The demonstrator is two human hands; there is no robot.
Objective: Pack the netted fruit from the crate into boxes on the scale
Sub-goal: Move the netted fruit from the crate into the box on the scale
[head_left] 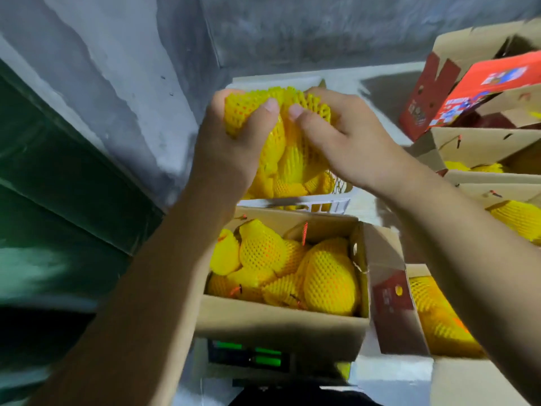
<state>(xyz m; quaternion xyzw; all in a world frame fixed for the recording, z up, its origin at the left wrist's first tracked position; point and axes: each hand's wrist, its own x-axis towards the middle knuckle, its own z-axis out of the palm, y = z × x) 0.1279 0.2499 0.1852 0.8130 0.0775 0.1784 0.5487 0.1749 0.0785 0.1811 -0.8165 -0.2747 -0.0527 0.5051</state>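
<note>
Picking step: left hand and right hand each clutch netted fruit above the crate. Next, carry them nearer, into the box on the scale.

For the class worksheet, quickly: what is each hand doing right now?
Left hand: grip closed on a yellow netted fruit above the crate.
Right hand: grip closed on netted fruit in the same bunch.
</note>
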